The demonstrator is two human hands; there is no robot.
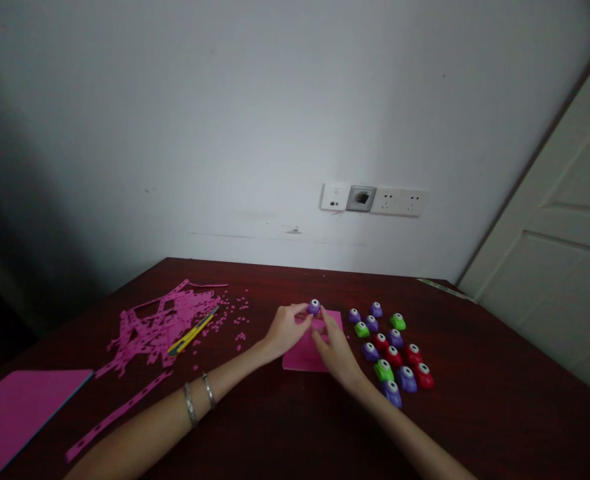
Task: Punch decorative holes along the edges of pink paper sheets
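Note:
A small purple craft punch (313, 307) with a white, dark-centred round button sits at the far edge of a pink paper sheet (305, 360). My left hand (285, 328) closes its fingertips on the punch from the left. From the right, my right hand (335, 350) reaches over the sheet, its fingers curled against the punch's near right side. Whether the sheet's edge lies inside the punch is too small to tell. Just right of my right hand stand several more punches in purple, green (383, 371) and red (393, 357).
Left on the dark red table (275, 420) lie a heap of perforated pink paper strips (162, 323), a yellow cutter knife (193, 333) and scattered tiny cut-outs (239, 337). A larger pink sheet (19, 413) lies near left. Wall sockets (397, 202) are behind the table.

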